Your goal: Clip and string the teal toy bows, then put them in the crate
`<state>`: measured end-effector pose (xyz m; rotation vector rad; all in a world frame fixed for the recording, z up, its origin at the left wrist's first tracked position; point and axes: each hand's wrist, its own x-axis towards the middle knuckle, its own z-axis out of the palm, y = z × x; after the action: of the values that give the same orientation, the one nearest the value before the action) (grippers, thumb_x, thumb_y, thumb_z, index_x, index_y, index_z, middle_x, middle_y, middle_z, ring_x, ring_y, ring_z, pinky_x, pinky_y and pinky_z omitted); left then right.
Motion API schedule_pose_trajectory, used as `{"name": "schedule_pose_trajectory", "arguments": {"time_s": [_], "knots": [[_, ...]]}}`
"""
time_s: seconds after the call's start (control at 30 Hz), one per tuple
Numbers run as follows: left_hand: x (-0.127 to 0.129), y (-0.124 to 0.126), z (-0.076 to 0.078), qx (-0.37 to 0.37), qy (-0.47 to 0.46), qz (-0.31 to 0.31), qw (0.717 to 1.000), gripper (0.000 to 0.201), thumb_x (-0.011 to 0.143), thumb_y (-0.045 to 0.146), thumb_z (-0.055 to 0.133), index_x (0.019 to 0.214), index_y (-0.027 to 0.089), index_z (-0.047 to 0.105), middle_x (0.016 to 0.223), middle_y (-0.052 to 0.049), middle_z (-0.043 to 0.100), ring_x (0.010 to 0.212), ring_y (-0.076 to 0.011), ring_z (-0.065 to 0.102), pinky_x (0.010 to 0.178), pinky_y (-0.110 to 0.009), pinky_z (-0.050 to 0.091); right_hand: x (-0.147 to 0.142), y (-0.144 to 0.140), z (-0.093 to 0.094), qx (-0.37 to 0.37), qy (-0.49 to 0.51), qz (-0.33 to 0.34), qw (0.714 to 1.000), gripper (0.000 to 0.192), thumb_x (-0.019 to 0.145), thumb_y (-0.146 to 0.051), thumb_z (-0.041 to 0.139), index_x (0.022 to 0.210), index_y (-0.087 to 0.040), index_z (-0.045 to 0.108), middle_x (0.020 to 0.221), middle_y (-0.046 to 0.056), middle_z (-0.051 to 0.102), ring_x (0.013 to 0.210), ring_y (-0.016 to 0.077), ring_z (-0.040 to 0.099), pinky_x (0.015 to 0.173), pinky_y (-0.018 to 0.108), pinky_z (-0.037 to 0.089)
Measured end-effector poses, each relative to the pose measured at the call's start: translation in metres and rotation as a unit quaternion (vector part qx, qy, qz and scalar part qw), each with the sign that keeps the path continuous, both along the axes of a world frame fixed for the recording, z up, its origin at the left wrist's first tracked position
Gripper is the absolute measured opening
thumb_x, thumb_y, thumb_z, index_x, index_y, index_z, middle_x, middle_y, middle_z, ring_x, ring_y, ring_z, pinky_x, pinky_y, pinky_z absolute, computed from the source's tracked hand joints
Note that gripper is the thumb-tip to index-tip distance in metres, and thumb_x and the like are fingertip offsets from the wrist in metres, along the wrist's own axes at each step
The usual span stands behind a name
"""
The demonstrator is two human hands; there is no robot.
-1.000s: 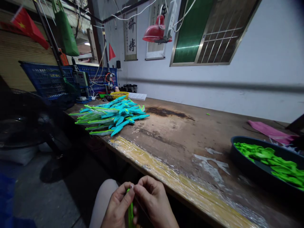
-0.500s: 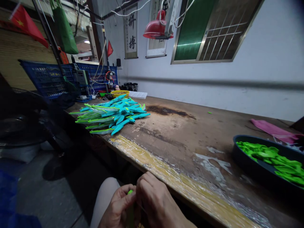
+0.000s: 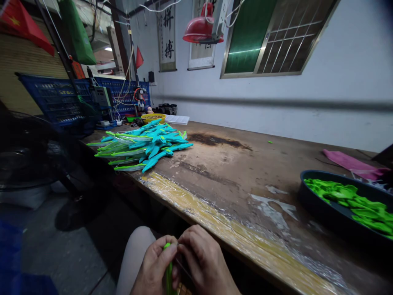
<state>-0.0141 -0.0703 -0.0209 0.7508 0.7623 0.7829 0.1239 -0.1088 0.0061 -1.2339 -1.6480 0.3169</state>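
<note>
My left hand (image 3: 157, 266) is closed around a bright green plastic piece (image 3: 168, 272), whose narrow tip shows above the thumb. Right beside it, my right hand (image 3: 205, 262) is closed in a pinch near that tip. A thin pale strand (image 3: 185, 268) runs down from the pinching fingers; its ends are hidden. Both hands are held low, over my lap and just off the table's front edge. On the table (image 3: 215, 172), to the far left, lies a pile of teal and green plastic pieces (image 3: 150, 145) with thin lines and clear parts.
At the right stands a dark oval tray (image 3: 307, 200) holding many green plastic parts (image 3: 353, 203). A pink cloth (image 3: 353, 162) lies behind it. Clear film and yellow tape (image 3: 196, 205) cover the table edge. A yellow bowl (image 3: 153, 117) stands behind the pile; a red lamp (image 3: 202, 30) hangs above.
My hands have turned slightly, and more of the green piece shows in the left one. The right fingers have shifted a little at its tip. The view has tilted slightly.
</note>
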Motion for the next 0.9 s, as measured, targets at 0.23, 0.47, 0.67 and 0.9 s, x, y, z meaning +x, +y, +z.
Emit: {"name": "schedule_pose_trajectory", "arguments": {"time_s": [0.23,0.47,0.67,0.9], "knots": [[0.000,-0.005,-0.003,-0.039,-0.028,0.004,0.999,0.035,0.071,0.045,0.084,0.073,0.017,0.064,0.050,0.006,0.048,0.041,-0.0054,0.037,0.040,-0.017,0.030,-0.003,-0.005,0.001,0.000,-0.027,-0.010,1.000,0.019,0.097,-0.012,0.041,0.082,-0.020,0.051,0.077,0.003,0.059,0.067,0.0141,0.058,0.061,0.023,0.045],[0.000,-0.002,-0.005,-0.057,0.019,-0.006,0.998,0.046,0.060,0.053,0.089,0.069,0.017,0.062,0.046,0.007,0.047,0.036,-0.0048,0.034,0.035,-0.017,0.029,-0.002,-0.007,-0.007,-0.017,-0.047,-0.050,0.997,0.019,0.098,-0.015,0.036,0.084,-0.020,0.049,0.076,0.003,0.056,0.065,0.0146,0.057,0.058,0.025,0.045],[-0.002,0.000,-0.007,-0.049,0.029,-0.019,0.998,0.051,0.055,0.056,0.091,0.067,0.018,0.059,0.046,0.008,0.045,0.038,-0.0052,0.036,0.037,-0.017,0.031,0.006,-0.012,-0.004,-0.094,-0.004,0.024,0.995,0.013,0.096,-0.020,0.044,0.097,-0.019,0.057,0.087,0.004,0.061,0.076,0.0160,0.060,0.067,0.026,0.048],[-0.002,-0.001,-0.014,-0.027,0.045,-0.059,0.997,0.052,0.063,0.063,0.084,0.070,0.020,0.056,0.047,0.007,0.047,0.038,-0.0071,0.040,0.039,-0.020,0.028,0.009,-0.011,-0.005,-0.085,-0.031,0.024,0.996,0.015,0.093,-0.016,0.053,0.083,-0.018,0.064,0.079,0.004,0.061,0.072,0.0161,0.060,0.064,0.026,0.044]]}}
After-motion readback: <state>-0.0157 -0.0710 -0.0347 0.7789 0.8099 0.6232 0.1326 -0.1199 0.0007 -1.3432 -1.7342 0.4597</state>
